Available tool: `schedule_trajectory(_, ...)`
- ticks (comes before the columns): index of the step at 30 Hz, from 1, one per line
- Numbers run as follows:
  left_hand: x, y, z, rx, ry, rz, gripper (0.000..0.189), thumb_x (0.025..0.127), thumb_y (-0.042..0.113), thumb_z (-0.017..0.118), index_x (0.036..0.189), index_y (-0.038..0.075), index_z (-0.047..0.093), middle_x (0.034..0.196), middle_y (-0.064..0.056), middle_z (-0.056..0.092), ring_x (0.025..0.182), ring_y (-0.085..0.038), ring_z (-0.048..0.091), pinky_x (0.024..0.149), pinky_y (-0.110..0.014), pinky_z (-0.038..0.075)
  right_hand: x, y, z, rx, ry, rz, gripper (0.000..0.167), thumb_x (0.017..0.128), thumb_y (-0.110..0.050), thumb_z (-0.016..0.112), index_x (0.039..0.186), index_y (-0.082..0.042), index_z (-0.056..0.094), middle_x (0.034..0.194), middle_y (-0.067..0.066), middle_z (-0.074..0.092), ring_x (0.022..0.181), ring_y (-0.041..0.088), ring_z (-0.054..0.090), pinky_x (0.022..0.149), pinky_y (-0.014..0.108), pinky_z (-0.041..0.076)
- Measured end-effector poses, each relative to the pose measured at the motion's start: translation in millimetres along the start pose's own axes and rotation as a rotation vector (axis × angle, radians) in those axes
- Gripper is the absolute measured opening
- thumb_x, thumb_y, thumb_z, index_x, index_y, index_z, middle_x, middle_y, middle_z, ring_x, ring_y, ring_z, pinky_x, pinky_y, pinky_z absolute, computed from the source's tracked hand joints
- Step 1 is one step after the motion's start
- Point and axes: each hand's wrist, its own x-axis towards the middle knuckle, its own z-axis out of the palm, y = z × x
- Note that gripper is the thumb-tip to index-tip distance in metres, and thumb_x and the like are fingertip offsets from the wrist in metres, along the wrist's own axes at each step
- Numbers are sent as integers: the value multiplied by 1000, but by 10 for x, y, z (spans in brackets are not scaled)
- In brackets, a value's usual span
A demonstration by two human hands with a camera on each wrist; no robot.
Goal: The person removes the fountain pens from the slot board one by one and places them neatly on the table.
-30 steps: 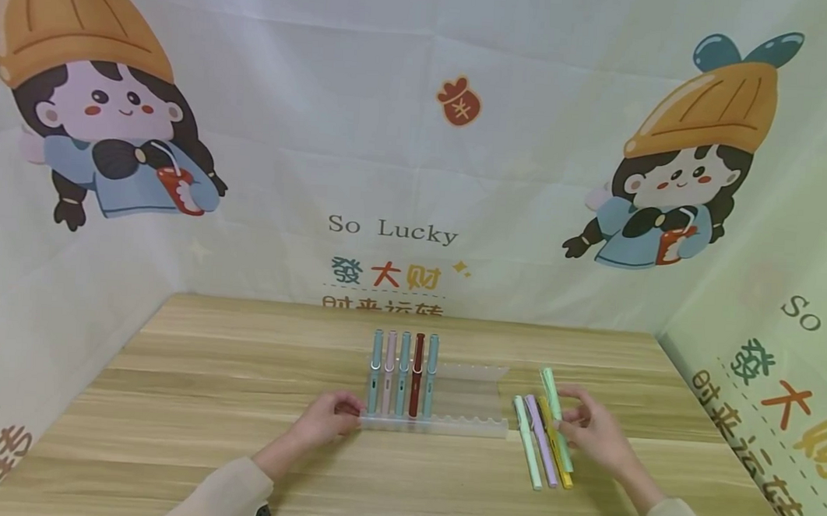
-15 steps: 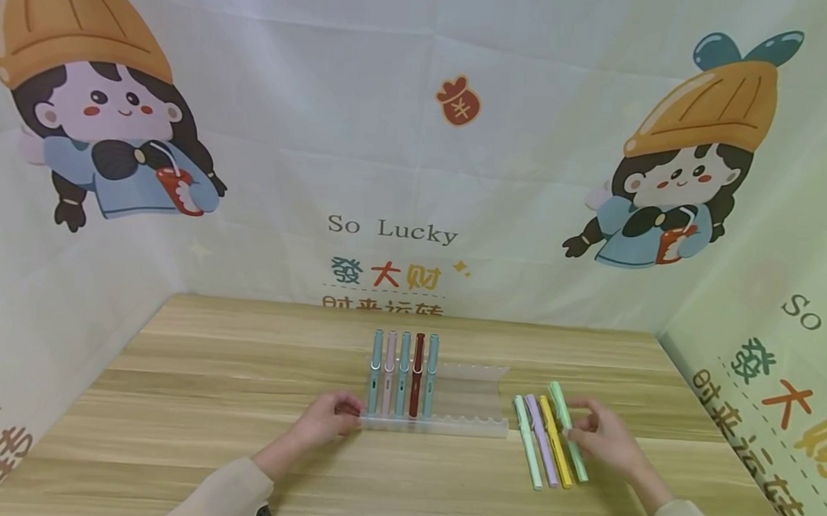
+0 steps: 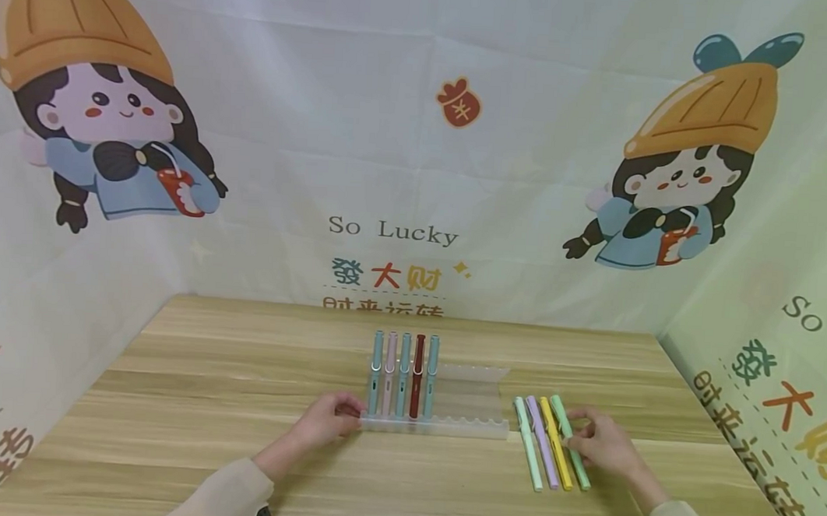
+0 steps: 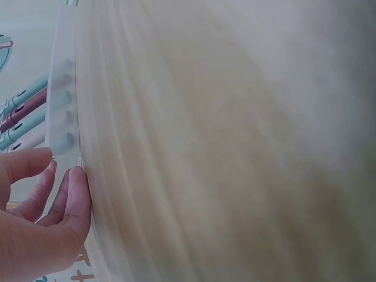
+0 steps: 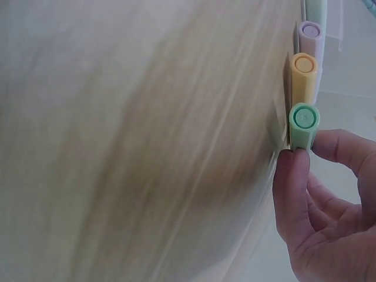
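One green pen (image 5: 304, 126) now flanks yellow pen (image 3: 556, 443), seemingly placed | right hand (image 3: 607, 447): fingers pinch it | left hand (image 3: 326, 423): grips pen rack (image 3: 473, 428)

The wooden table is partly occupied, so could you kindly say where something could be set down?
Bare wood lies left of the left hand, between the hands in front of the clear rack, and right of the right hand. It is crowded where the rack, with five pens in its left half, nears four more pens.
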Motion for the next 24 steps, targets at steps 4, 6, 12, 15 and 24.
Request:
schedule_trajectory(4,0,5,7,0,7,-3,17,79,-6,56,96,-10,55,83,-9,56,74,-17,52,63,-31,48,16,19,15,-19,9,24,42,72,0,65,110,9,48,69,9,49,53,18,50,47,29,48)
schedule_trajectory(6,-3,9,11,2,11,-3,17,78,-6,56,95,-9,55,83,-9,56,74,-17,52,63,-32,48,21,26,21,-22,10,32,42,72,0,64,110,9,48,70,9,49,54,18,51,48,29,48)
schedule_trajectory(12,-4,8,15,3,16,1,18,78,-6,56,95,-10,55,83,-10,56,75,-17,53,63,-32,48,23,33,30,-9,-5,37,44,72,1,63,111,11,46,71,10,49,56,19,52,49,31,49)
schedule_trajectory(15,-5,6,15,-2,15,-2,18,78,-6,56,95,-10,55,83,-10,56,74,-17,53,63,-32,48,23,34,33,-1,-7,42,44,72,1,62,111,11,46,72,10,49,56,19,52,50,31,49)
schedule_trajectory(24,-10,7,6,-5,3,8,18,79,-6,55,96,-10,54,84,-10,56,75,-17,53,64,-32,48,22,20,18,35,5,44,36,78,-1,58,111,11,47,72,11,51,57,19,53,50,31,48)
